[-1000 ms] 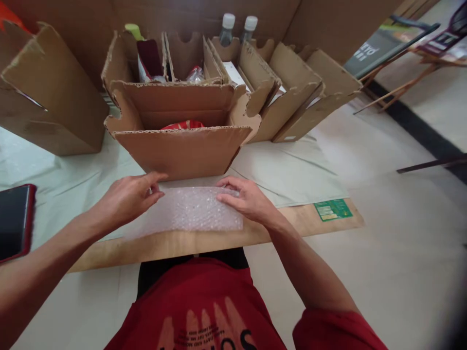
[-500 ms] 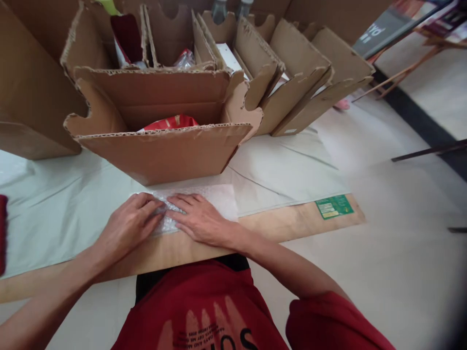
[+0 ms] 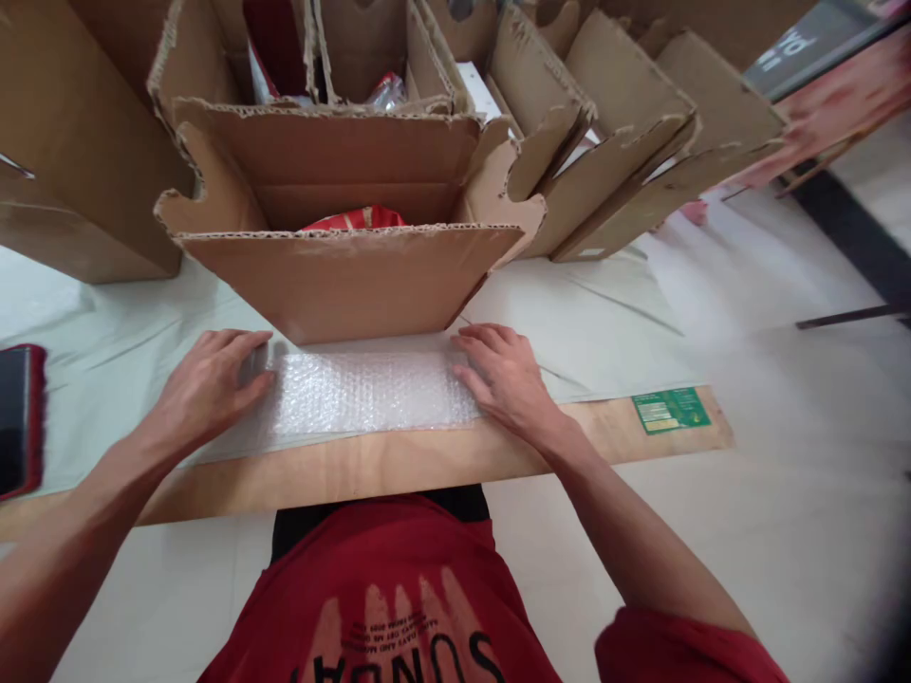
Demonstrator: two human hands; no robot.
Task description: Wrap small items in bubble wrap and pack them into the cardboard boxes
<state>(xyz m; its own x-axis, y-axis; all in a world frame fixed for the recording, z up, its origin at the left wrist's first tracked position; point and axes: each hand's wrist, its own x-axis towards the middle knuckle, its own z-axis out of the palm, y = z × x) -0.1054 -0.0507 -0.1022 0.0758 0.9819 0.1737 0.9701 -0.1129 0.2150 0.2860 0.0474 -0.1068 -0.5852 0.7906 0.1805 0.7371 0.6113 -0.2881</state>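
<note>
A strip of clear bubble wrap lies flat along the front of the table, just before an open cardboard box. At its left end is my left hand, palm down, thumb apart from the curved fingers. My right hand rests over the right end, its fingers slightly spread and the thumb on or close to the wrap. Neither hand grips anything that shows. Whether the left fingertips touch the wrap, I cannot tell.
The near cardboard box holds a red packet. Several more open boxes stand behind it, and a tall carton at left. A phone in a red case lies at the left. A green label is on the wooden table edge.
My hands were together over the left part of the bubble wrap; now they are apart at its two ends. The wrap's surface is uncovered. The view has shifted, bringing more of the phone in.
</note>
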